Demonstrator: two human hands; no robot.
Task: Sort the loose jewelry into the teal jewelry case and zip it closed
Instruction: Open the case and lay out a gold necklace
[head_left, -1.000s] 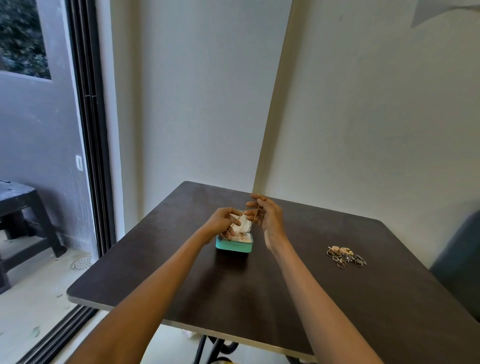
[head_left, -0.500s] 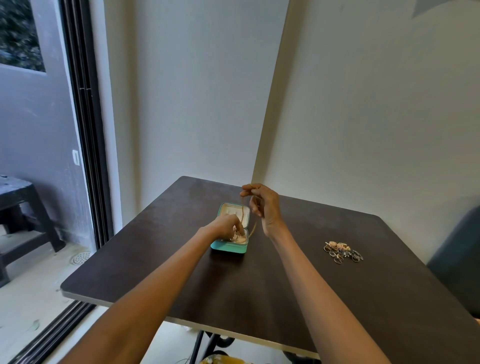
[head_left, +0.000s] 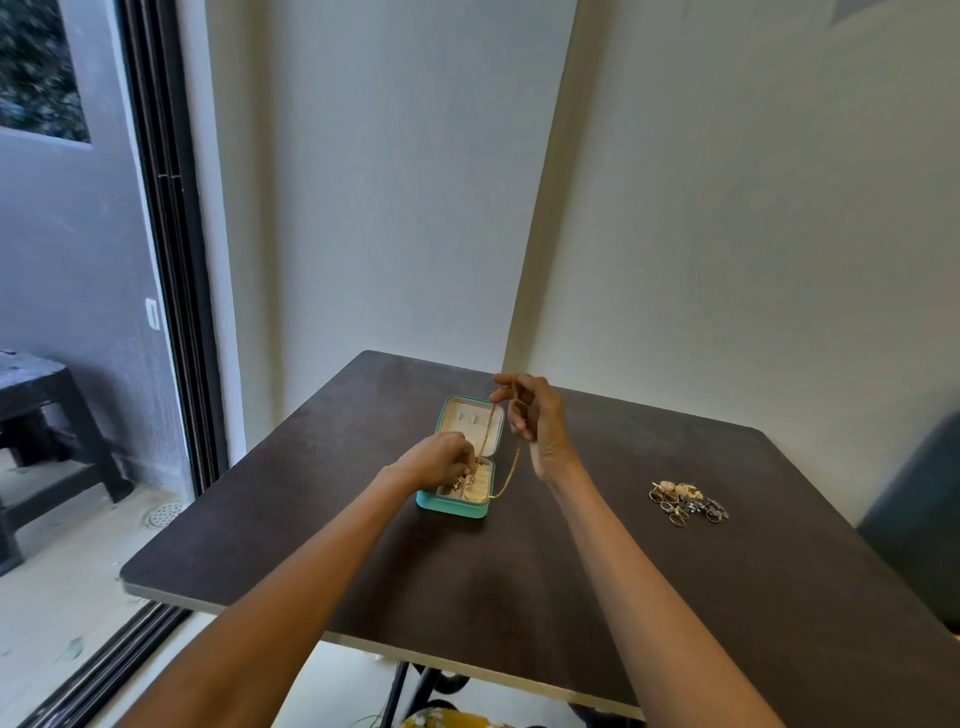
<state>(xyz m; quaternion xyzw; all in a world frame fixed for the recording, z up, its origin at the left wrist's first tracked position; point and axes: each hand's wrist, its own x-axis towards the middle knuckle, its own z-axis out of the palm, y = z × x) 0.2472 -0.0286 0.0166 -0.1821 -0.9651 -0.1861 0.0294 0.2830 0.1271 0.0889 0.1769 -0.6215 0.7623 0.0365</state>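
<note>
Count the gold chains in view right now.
1. The gold chain hangs from the raised right hand, loops outside the teal case and ends in its tray by the left hand. Others may be hidden inside.

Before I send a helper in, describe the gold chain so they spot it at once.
On the dark table the open teal case sits left of a pile of rings. The gold chain hangs from the raised right hand into the case: the only long strand.
</note>
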